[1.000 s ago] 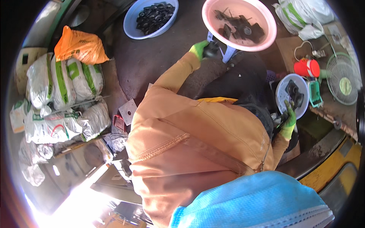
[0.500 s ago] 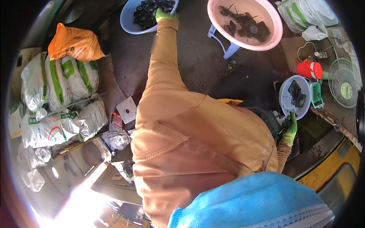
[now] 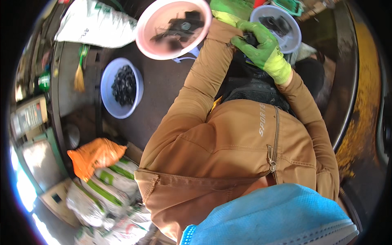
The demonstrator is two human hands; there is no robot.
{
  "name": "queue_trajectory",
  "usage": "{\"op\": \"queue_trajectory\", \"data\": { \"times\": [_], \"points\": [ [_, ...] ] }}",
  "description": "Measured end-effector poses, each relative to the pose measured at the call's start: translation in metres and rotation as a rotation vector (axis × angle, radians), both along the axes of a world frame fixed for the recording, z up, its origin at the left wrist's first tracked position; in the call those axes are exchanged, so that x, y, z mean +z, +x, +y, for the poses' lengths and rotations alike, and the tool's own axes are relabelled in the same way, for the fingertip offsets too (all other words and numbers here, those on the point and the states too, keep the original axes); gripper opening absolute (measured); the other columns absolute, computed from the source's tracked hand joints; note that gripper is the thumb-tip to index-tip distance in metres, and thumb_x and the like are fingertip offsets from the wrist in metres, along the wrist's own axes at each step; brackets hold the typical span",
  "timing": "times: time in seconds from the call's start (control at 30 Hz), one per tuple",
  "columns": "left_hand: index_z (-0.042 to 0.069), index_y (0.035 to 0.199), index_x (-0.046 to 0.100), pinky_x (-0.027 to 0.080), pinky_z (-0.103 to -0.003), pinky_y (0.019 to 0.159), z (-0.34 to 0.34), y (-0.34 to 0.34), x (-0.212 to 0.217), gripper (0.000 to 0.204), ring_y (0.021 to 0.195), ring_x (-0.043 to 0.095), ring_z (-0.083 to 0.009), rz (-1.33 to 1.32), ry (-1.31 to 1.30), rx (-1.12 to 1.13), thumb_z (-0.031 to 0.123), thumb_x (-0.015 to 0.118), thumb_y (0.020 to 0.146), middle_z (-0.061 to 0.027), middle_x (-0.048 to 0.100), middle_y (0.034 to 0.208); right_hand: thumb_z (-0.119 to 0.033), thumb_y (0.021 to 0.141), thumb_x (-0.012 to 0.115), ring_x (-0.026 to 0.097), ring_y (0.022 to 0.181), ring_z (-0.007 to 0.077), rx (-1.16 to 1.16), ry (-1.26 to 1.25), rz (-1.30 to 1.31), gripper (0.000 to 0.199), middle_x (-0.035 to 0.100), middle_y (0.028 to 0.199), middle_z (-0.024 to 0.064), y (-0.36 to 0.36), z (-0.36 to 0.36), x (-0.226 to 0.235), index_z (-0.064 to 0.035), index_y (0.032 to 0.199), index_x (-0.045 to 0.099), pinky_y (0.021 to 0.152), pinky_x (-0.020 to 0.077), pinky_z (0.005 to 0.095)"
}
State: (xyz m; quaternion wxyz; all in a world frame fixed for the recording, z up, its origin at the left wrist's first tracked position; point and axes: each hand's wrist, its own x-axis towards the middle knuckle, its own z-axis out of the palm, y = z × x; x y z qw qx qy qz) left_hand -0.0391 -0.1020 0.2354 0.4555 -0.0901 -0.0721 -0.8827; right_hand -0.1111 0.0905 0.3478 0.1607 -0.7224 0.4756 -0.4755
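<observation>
Both my hands wear green gloves with yellow-green cuffs. My right hand [image 3: 263, 47] is curled closed round a small black part [image 3: 250, 38], which shows only in part between thumb and fingers. Just beyond it, my left hand [image 3: 232, 11] reaches the top edge of the picture, its fingers out of sight. Close by on the right stands a pale blue basin [image 3: 297, 41] with a few black moulded parts [image 3: 277, 25] inside. To the left of my left forearm is a pink basin [image 3: 143, 30] holding dark flat pieces [image 3: 185, 26], some blurred.
Farther left, a blue basin [image 3: 104, 87] holds a heap of black parts [image 3: 123, 85]. An orange bag [image 3: 96, 157] lies on white sacks [image 3: 106, 188] at lower left. A large white sack [image 3: 96, 24] is at upper left. A worn yellow machine edge [image 3: 363, 81] runs along my right.
My left hand has left the far blue basin and come across to my right hand. My right hand has moved from the small basin's rim to grip a black part. The view has turned right.
</observation>
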Motion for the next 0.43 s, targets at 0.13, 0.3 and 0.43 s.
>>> {"op": "queue_trajectory", "data": {
  "times": [0.13,0.3,0.43],
  "points": [
    [0.011,0.120,0.058,0.041,-0.047,0.105,-0.036,-0.062,-0.046,0.045,0.118,0.059,-0.0235,0.222,-0.310,-0.052,0.045,0.033,0.104,-0.0082,0.064,0.127,-0.009,0.083,0.074,0.064,0.068,0.0295,0.082,-0.141,0.132,0.024,0.062,0.085,0.0100,-0.031,0.020,-0.011,-0.0088,0.105,0.064,0.059,0.0510,0.0362],
    [0.013,0.123,0.059,0.041,-0.047,0.103,-0.029,-0.090,-0.041,0.047,0.120,0.056,-0.0276,0.068,-0.302,-0.162,0.047,0.037,0.101,-0.0095,0.062,0.130,-0.017,0.089,0.072,0.067,0.077,0.0184,-0.018,0.222,-0.259,0.025,0.067,0.092,0.0092,-0.049,0.034,-0.018,-0.0038,0.109,0.065,0.067,0.0524,0.0305],
    [0.016,0.121,0.061,0.043,-0.048,0.097,-0.022,-0.091,-0.053,0.049,0.114,0.057,-0.0274,-0.187,0.026,-0.202,0.055,0.045,0.094,-0.0117,0.063,0.127,-0.026,0.091,0.072,0.065,0.084,0.0145,-0.146,0.403,-0.738,0.037,0.069,0.096,0.0062,-0.070,0.032,-0.038,-0.0010,0.116,0.063,0.075,0.0523,0.0274]
  ]
}}
